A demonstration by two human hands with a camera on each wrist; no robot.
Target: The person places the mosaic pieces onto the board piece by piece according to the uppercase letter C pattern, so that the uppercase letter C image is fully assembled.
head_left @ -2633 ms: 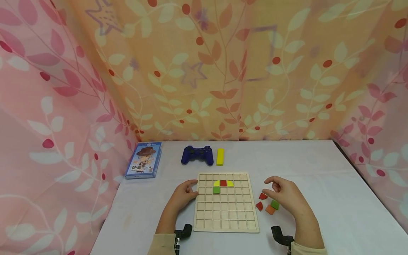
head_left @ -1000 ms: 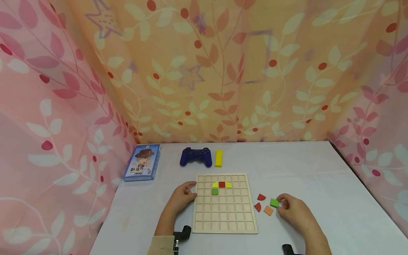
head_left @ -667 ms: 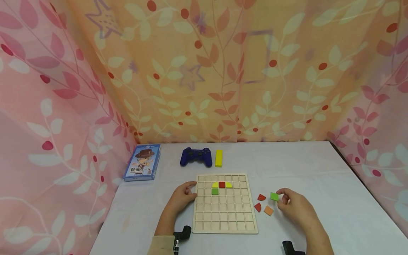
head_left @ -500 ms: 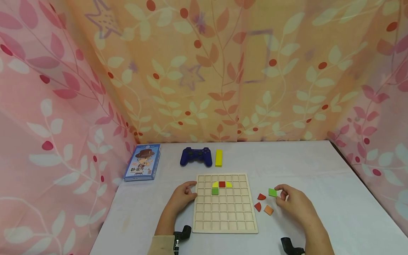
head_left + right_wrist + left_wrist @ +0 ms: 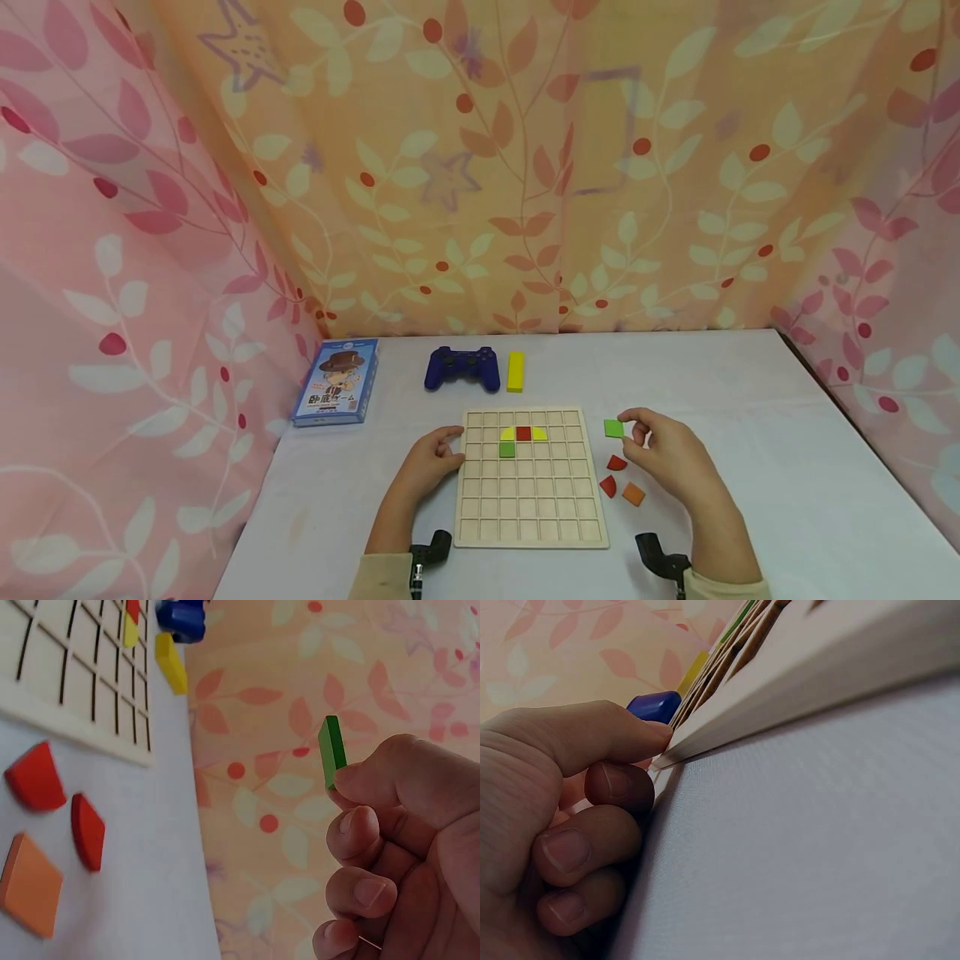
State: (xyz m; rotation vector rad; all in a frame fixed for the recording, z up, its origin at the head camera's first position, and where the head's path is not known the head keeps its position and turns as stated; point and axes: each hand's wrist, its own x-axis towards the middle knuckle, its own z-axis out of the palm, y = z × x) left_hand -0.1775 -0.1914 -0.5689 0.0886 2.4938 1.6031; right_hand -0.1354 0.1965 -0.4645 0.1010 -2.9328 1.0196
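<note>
My right hand (image 5: 671, 454) pinches a green square tile (image 5: 613, 428) between thumb and index finger. The tile is held off the table, right of the board's upper part; the right wrist view shows the green tile (image 5: 331, 752) edge-on. Against the left edge of the wooden grid board (image 5: 528, 504) rests my left hand (image 5: 427, 462), thumb and index finger apart and the other fingers curled under. In the board's upper cells lie a red square (image 5: 523, 433), two yellow rounded pieces (image 5: 539, 434) and another green square (image 5: 507, 449).
Right of the board lie two red quarter-round pieces (image 5: 617, 462) and an orange square tile (image 5: 633, 494). Behind it are a blue game controller (image 5: 462, 369) and a yellow block (image 5: 515, 372). A blue box (image 5: 336, 382) sits at the back left, near patterned curtains.
My right hand took hold of the green tile beside the orange one, lifted it and carried it up and left toward the board. My left hand stayed at the board's edge.
</note>
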